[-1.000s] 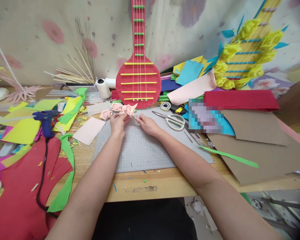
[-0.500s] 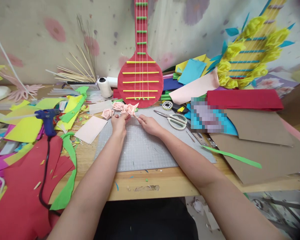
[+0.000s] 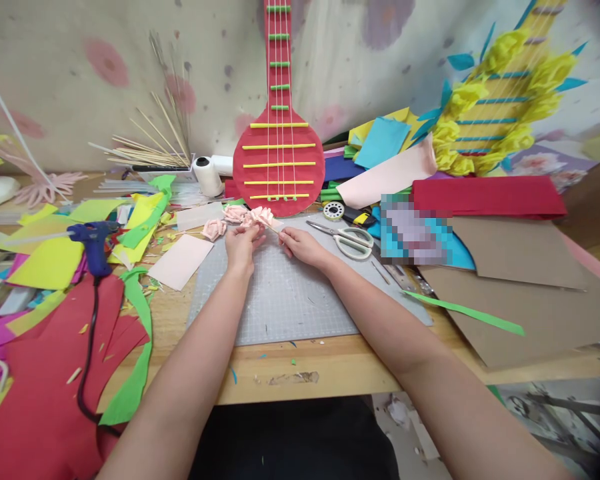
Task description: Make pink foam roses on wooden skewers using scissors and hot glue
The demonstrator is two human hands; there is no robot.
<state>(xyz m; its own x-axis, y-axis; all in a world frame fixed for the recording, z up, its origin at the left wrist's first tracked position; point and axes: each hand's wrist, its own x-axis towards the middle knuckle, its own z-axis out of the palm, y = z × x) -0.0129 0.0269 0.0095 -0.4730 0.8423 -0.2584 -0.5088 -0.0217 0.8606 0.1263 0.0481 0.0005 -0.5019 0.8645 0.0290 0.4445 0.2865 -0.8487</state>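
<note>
- Pink, looks like crêpe paper. Flower [image 3: 263, 215] on thin stem [image 3: 274, 230], held over back part of grey cutting mat [image 3: 290, 300], in front of red lute-shaped piece [image 3: 279, 170].
- Copy. L hand [image 3: 241, 248]?
- At near side of flower, fingers bent. Tips partly hidden, so can't tell if clamped or just propping.
- R hand [image 3: 300, 245]?
- Pinched on lower end of stem, thumb and finger together.
- Step in hand?
- Prob. shaping or seating petals [image 3: 265, 212] at top of stem. Judgement only.
- Next move calls for?
- Firm pinch on stem, light touch on petals, maybe small turn of stem to reach all sides. Risk: crushed paper.
- Nearby?
- Second pink flower [image 3: 235, 213] just behind L hand, third pink flower [image 3: 214, 229] a bit further L. Pale pink sheet [image 3: 181, 261] L of mat. Scissors [image 3: 336, 233] to R of R hand, w/ white disc [image 3: 333, 211] and yellow-black cutter [image 3: 363, 218] beyond.
- Further out?
- Blue glue gun [image 3: 96, 247] well apart, far L. Yellow lute-shaped piece [image 3: 495, 110] w/ yellow flowers [image 3: 463, 100], back R.
- Brands, labels, text?
- None legible. Grid lines on mat, no readable digits. No label seen on white spool [image 3: 209, 179]. Pixelated patch [image 3: 415, 230] R of cutter, contents unreadable.
</note>
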